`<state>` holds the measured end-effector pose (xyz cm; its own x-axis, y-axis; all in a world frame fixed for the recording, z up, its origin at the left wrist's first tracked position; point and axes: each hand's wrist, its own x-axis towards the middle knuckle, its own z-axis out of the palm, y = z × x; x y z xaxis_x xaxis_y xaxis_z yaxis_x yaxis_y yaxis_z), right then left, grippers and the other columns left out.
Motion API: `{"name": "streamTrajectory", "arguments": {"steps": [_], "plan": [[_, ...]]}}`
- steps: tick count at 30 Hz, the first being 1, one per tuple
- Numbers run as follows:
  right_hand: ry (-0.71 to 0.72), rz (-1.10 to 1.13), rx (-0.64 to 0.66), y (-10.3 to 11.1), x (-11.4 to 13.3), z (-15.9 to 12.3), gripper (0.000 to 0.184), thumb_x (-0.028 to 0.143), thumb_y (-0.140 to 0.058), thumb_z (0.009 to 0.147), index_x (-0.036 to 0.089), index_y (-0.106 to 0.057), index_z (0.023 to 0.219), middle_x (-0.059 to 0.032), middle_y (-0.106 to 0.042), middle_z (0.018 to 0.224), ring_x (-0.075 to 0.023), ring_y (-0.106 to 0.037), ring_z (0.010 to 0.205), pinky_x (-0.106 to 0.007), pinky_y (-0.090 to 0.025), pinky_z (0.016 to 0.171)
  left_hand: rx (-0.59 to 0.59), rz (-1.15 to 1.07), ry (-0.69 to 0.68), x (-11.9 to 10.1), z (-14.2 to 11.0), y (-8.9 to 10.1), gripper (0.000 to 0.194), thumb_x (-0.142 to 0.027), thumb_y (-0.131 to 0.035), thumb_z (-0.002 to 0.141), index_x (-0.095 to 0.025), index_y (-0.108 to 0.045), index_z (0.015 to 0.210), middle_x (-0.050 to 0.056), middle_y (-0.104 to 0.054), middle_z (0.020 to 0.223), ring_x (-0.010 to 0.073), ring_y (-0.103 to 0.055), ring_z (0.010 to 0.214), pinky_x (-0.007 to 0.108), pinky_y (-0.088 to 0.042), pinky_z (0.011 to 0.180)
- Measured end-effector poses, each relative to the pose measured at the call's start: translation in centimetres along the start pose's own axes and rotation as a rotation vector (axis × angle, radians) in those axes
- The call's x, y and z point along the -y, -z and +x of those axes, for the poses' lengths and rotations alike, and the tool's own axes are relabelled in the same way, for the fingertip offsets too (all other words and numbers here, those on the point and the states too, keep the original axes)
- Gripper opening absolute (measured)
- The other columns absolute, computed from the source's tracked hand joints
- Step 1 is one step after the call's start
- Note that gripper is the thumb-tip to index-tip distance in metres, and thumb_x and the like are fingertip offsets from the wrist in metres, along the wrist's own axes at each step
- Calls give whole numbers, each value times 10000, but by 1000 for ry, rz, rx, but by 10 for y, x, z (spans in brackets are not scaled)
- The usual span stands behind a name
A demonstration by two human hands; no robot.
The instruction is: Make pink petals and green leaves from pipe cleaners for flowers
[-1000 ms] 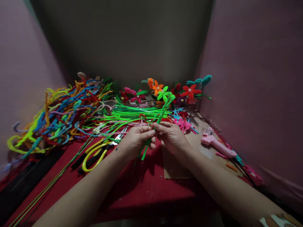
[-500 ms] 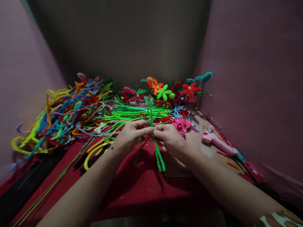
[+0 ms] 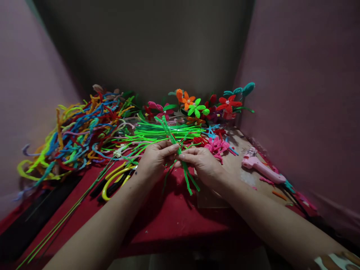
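Several green pipe cleaners (image 3: 168, 129) are pinched near their middle between my two hands. Their upper ends lean up and to the left, and the lower ends fan apart below my fingers. My left hand (image 3: 157, 157) grips them with thumb and forefinger, its other fingers curled under. Close against it, my right hand (image 3: 201, 161) pinches the same pipe cleaners just below. A thin darker green strand hangs under my left fingers; where it is held is hidden. Behind my hands lies a bundle of bright green pipe cleaners (image 3: 157, 130).
A heap of multicoloured pipe cleaners (image 3: 81, 131) fills the left. Yellow-handled pliers (image 3: 112, 183) lie beside my left forearm. Finished fuzzy flowers (image 3: 197, 108) stand at the back. On the right are pink pipe-cleaner pieces (image 3: 216, 147) and a pink glue gun (image 3: 263, 168) on cardboard.
The held pipe cleaners have tilted, their upper ends swinging left. Their lower ends have spread wider apart. Both hands stay closed on them, and the view has shifted slightly.
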<state>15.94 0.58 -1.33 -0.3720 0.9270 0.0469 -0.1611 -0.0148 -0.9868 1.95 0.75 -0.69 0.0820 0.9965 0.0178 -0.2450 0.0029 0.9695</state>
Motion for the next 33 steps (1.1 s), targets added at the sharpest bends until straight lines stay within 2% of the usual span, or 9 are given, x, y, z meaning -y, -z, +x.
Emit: {"name": "streamTrajectory", "arguments": {"steps": [5,9,13,18,21,27,31,33], "plan": [[28,-118,-51,5,-7,3,198,273,-598,696,137,-660,566,22,-511,470,-62,-336,439,-233,-266,483,-11,72,-13,1,-1,0,208,-238,-700,652,-116,-541,596,-55,-441,486,27,-368,420,168,-271,404],[88,-125,-50,6,-12,6,160,238,-585,698,141,-670,604,-11,-603,568,-83,-440,518,-236,-320,539,-41,132,-43,2,-1,-1,201,-254,-691,656,-117,-557,598,-44,-466,478,37,-384,418,181,-269,408],[88,-58,-76,5,-13,7,142,224,-580,695,140,-646,602,-32,-643,609,-103,-509,562,-251,-371,604,-76,202,-65,3,0,-1,194,-278,-670,670,-114,-578,621,-37,-475,470,44,-384,409,189,-266,407],[63,-36,-111,3,-10,5,156,222,-578,687,132,-618,565,-24,-628,563,-91,-491,511,-245,-372,582,-129,403,-138,3,-2,-3,240,-281,-629,699,-130,-535,538,-38,-455,428,57,-380,393,208,-270,402],[64,-54,-148,3,-8,3,147,206,-566,689,134,-602,566,0,-600,526,-75,-451,464,-233,-358,545,-151,448,-142,5,-4,-4,303,-299,-615,708,-141,-498,478,-37,-443,408,61,-373,387,215,-276,405],[50,32,-161,4,-8,4,111,189,-559,668,141,-574,569,-4,-611,511,-75,-465,448,-225,-366,536,-175,300,-133,7,-7,-12,314,-266,-626,679,-151,-488,421,-39,-428,392,56,-359,383,207,-270,394],[64,42,-131,1,-6,3,116,191,-560,672,143,-574,568,10,-591,494,-73,-474,460,-224,-377,554,-185,38,-123,8,-5,-15,200,-217,-624,643,-159,-543,470,-35,-472,427,66,-410,413,200,-325,416],[85,27,-109,0,-6,3,126,186,-558,675,139,-580,560,5,-594,506,-77,-491,486,-227,-387,576,-159,-138,-70,10,-2,-14,166,-207,-632,622,-162,-535,495,-47,-457,434,68,-416,417,206,-359,432]]}}
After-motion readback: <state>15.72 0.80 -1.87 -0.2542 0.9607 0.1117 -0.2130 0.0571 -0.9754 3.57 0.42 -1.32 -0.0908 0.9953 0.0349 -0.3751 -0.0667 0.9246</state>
